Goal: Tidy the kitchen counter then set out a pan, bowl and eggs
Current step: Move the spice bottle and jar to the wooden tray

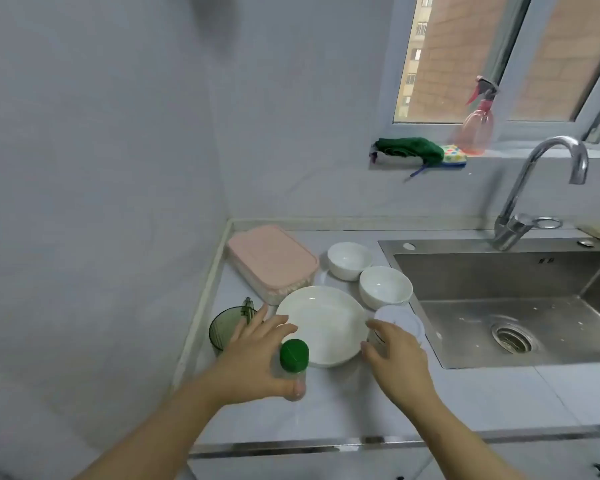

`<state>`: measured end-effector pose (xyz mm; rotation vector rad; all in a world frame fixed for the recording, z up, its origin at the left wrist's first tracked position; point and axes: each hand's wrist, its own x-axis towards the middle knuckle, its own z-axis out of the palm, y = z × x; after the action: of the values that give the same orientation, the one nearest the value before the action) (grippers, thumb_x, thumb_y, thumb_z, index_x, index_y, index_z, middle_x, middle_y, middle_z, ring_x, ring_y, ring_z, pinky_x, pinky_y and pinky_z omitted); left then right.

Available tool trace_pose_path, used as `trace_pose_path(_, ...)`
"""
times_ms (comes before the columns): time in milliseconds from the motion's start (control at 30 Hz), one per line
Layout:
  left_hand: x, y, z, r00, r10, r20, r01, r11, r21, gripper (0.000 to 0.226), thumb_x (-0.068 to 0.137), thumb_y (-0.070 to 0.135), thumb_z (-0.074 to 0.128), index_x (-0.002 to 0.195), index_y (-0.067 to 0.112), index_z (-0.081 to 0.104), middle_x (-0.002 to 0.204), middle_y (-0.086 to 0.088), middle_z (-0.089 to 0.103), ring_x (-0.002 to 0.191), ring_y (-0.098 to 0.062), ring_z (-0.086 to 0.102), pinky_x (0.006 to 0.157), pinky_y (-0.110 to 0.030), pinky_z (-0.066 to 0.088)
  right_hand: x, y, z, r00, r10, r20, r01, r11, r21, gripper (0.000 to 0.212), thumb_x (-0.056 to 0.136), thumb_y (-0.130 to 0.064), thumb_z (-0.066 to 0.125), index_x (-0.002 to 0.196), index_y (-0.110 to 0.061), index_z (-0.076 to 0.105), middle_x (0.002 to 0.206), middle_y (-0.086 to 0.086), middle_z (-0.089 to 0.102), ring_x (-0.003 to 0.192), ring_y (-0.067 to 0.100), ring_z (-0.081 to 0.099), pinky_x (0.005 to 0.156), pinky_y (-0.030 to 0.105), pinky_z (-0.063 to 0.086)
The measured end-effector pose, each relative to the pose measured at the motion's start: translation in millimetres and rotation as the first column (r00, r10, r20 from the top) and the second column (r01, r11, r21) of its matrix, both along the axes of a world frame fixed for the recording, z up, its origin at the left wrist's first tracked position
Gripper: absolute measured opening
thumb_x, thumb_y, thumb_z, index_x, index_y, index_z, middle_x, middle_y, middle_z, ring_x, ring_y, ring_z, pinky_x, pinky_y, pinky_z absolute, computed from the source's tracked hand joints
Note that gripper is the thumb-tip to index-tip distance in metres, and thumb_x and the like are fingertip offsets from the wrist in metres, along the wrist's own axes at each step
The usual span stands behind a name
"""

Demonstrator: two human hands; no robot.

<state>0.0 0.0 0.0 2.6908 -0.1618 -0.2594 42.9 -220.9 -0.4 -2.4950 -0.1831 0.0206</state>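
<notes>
1. Left hand (257,358): reaching over the front left of the table (343,410); grip closed around a small clear jar with green lid (293,356), thumb pressed on the jar's lower body, fingers spread past the lid toward the rear.
2. Right hand (395,358): set on a clear container with white lid (400,318), fingers curled round its left side; container sits just under and beyond the palm. Firm grasp or mere contact: cannot tell.
3. White plate (323,323): flat on the table between the two hands, close to the fingertips of each.
4. Two white bowls (385,285): upright, side by side, behind the plate and beyond the right hand, near the sink's left edge.
5. Green glass cup (226,327): at the left edge of the table, partly hidden behind the left hand's fingers.
6. Pink lidded box (272,259): at the rear left corner of the table, well beyond both hands.
7. Steel sink (499,306): to the right of the table, with a tap (541,188) at its rear.
8. Window ledge: carries a green cloth (409,148), a spotted sponge (454,155) and a pink spray bottle (477,123).
</notes>
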Motion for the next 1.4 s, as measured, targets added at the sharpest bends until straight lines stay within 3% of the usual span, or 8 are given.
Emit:
trace_pose_path(267,5.3,-15.3,-11.0,0.983,0.075,0.167,-0.099,0.985,0.143,0.052,0.083,0.045,0.060,0.129,0.028,0.042,0.139,0.016,0.038,0.146,-0.010,0.002,0.117,-0.038,-0.004,7.7,9.3,-9.7,0.996,0.063,0.067,-0.063,0.998,-0.001,0.034,0.091,-0.027,0.051,0.125,-0.024,0.055,0.117,-0.005,0.061,0.115,0.014,0.050,0.096,0.028,0.038)
trace_pose_path(633,1.4,-23.0,-14.6,0.965,0.152,0.211,-0.196,0.959,0.206,0.051,0.088,0.050,0.051,0.131,0.026,0.039,0.138,0.012,0.038,0.140,-0.006,0.015,0.116,-0.040,-0.005,-4.0,15.7,-24.4,0.974,0.225,0.007,-0.225,0.974,-0.021,0.035,0.092,-0.025,0.048,0.127,-0.029,0.053,0.131,-0.013,0.054,0.125,0.010,0.042,0.104,0.021,0.030)
trace_pose_path(800,-4.3,-21.6,-28.1,0.936,0.084,0.343,-0.217,0.903,0.371,0.058,0.069,0.057,0.052,0.115,0.022,0.050,0.106,0.011,0.068,0.127,-0.019,0.036,0.095,-0.063,0.040,-8.1,34.4,-24.4,0.948,0.306,-0.085,-0.299,0.950,0.087,0.047,0.089,-0.028,0.053,0.135,-0.027,0.045,0.137,-0.010,0.050,0.129,0.010,0.041,0.108,0.024,0.031)
trace_pose_path(867,-8.9,-16.4,-32.7,0.910,0.053,0.410,-0.222,0.899,0.377,0.067,0.067,0.061,0.045,0.120,0.022,0.048,0.123,0.006,0.060,0.126,-0.024,0.036,0.089,-0.062,0.043,-10.4,42.2,-22.3,0.937,0.325,-0.127,-0.301,0.937,0.180,0.052,0.088,-0.029,0.055,0.138,-0.025,0.041,0.137,-0.007,0.050,0.128,0.011,0.042,0.107,0.026,0.033)
trace_pose_path(933,-13.6,-8.5,-31.2,0.867,0.089,0.491,-0.249,0.930,0.271,0.069,0.064,0.054,0.046,0.125,0.022,0.045,0.137,0.002,0.043,0.130,-0.029,0.031,0.093,-0.061,0.038,-12.0,48.2,-21.0,0.926,0.349,-0.146,-0.311,0.922,0.229,0.059,0.085,-0.029,0.059,0.139,-0.027,0.037,0.135,-0.006,0.050,0.126,0.011,0.043,0.105,0.026,0.035)
trace_pose_path(1033,-15.3,6.7,-23.3,0.776,0.412,0.477,-0.458,0.889,-0.023,0.075,0.059,0.037,0.057,0.130,0.019,0.043,0.144,-0.006,0.033,0.137,-0.032,0.022,0.104,-0.059,0.028,-11.8,55.8,-19.0,0.906,0.398,-0.144,-0.353,0.898,0.263,0.063,0.084,-0.026,0.062,0.140,-0.029,0.035,0.125,-0.012,0.051,0.116,0.010,0.046,0.099,0.023,0.037)
trace_pose_path(1200,-5.0,25.4,-20.5,0.806,0.590,0.053,-0.553,0.781,-0.290,0.096,0.075,0.025,0.073,0.148,0.017,0.011,0.156,-0.004,-0.010,0.145,-0.022,0.006,0.113,-0.032,0.019,-9.3,67.3,-16.8,0.900,0.418,-0.126,-0.379,0.891,0.252,0.060,0.085,-0.023,0.063,0.139,-0.027,0.038,0.120,-0.009,0.054,0.108,0.012,0.050,0.093,0.021,0.039)
trace_pose_path(1400,3.9,28.6,-25.9,0.770,0.634,0.076,-0.577,0.742,-0.340,0.105,0.068,0.027,0.081,0.148,0.014,0.015,0.148,-0.003,0.025,0.133,-0.018,0.032,0.103,-0.031,0.034,-9.0,73.8,-21.0,0.918,0.370,-0.147,-0.319,0.905,0.282,0.047,0.083,-0.020,0.064,0.126,-0.022,0.045,0.105,-0.004,0.056,0.098,0.018,0.053,0.086,0.026,0.043)
